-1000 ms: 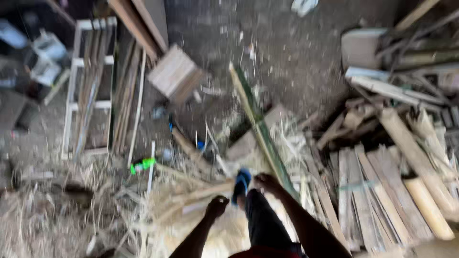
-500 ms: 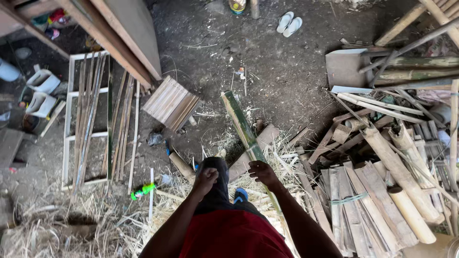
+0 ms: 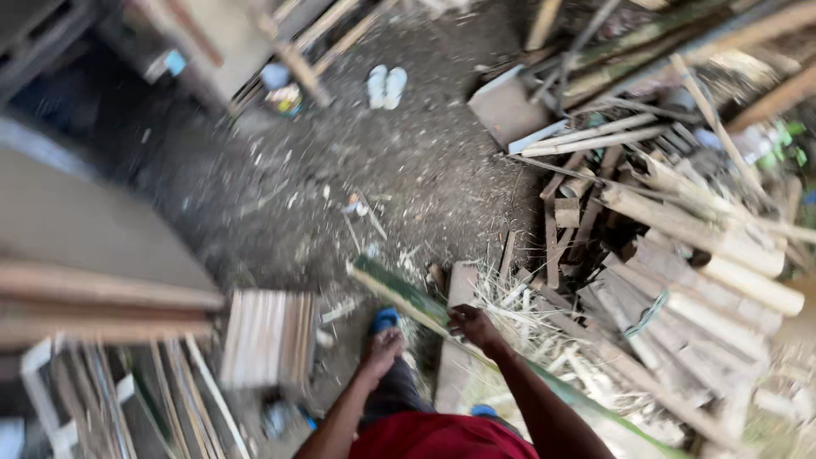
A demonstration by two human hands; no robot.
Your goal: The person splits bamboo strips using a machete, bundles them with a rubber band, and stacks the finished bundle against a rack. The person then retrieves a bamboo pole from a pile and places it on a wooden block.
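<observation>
A long green bamboo pole (image 3: 408,299) runs from the middle of the view down to the lower right. My right hand (image 3: 473,326) grips it about a third of the way along. Apart from the pole, my left hand (image 3: 381,350) rests on my dark-trousered knee, fingers down. A blue sandal (image 3: 384,320) shows just beyond that hand. My red shorts (image 3: 442,437) fill the bottom edge. The picture is blurred by motion.
A pile of cut bamboo pieces and split strips (image 3: 680,255) covers the right side. A small slatted wooden stool (image 3: 268,338) stands at the left, with wooden frames and boards (image 3: 102,297) beyond. A pair of pale sandals (image 3: 387,85) lies on the dirt ground.
The view has swung up and to the right, so the stool and frames slid to the lower left. My right hand has closed on the green pole; my left stays on the knee.
</observation>
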